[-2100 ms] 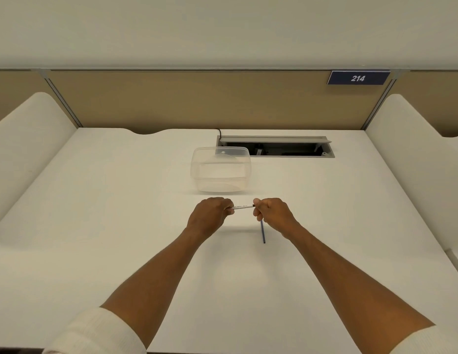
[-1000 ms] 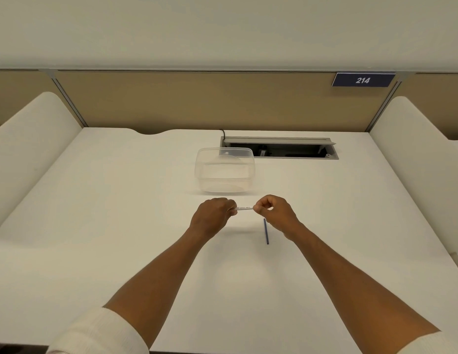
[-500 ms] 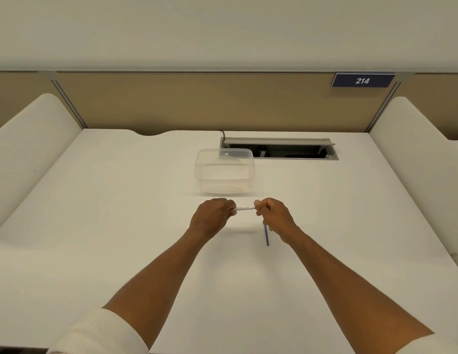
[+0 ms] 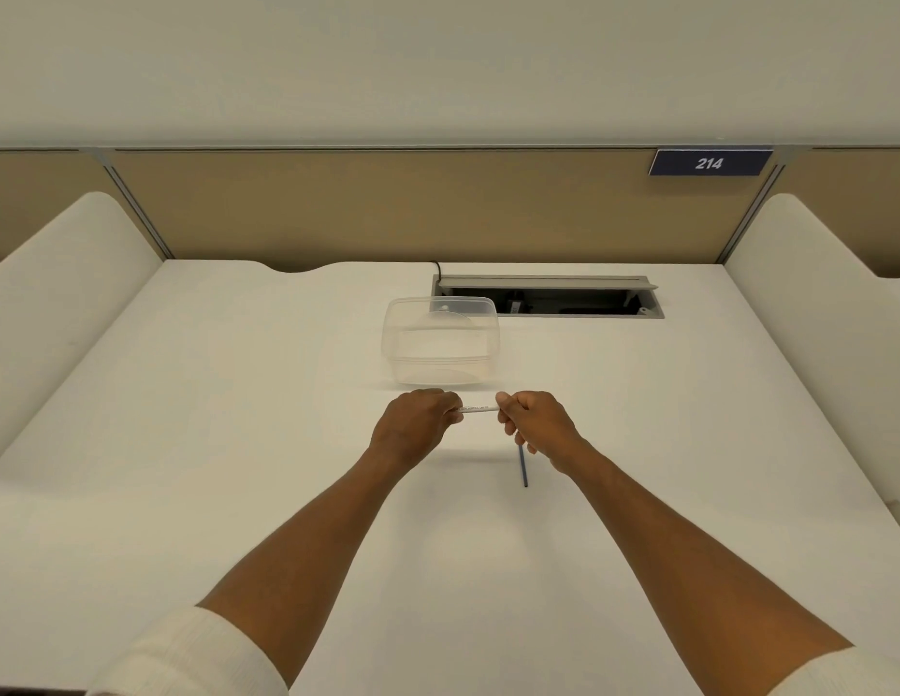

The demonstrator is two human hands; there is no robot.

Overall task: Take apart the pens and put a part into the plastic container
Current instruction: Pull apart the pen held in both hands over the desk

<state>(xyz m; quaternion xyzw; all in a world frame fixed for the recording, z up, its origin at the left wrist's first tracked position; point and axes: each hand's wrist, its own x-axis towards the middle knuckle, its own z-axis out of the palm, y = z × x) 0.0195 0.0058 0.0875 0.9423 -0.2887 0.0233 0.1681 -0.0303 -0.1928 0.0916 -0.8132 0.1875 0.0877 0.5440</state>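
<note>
over the middle of the white desk (image 4: 237, 444), both hands meet above the surface, each at one end of a pale pen barrel (image 4: 480, 408) that lies level between them. left hand (image 4: 415, 427): fingers curled, pinching the barrel's left end, knuckles up. right hand (image 4: 538, 424): fingers curled round the right end; whether the dark blue thin rod (image 4: 523, 467) showing below this hand is also held in it or lies on the desk, cannot tell. the rod runs from under the right hand toward the viewer, nearly straight down the view.

clear plastic container (image 4: 440, 341) sits on the desk just beyond the hands, open side up, nothing visible inside; a round pale mark shows through its far wall. apart from the hands, not touched.

behind the container, a grey cable hatch (image 4: 548, 296) is set into the desk, lid raised, dark inside, a black cord (image 4: 436, 269) at its left corner. tan partition (image 4: 387, 208) at the back with a dark blue sign reading 214 (image 4: 709, 163). white curved dividers at both sides. cream sleeve cuffs at the bottom corners of the view.
</note>
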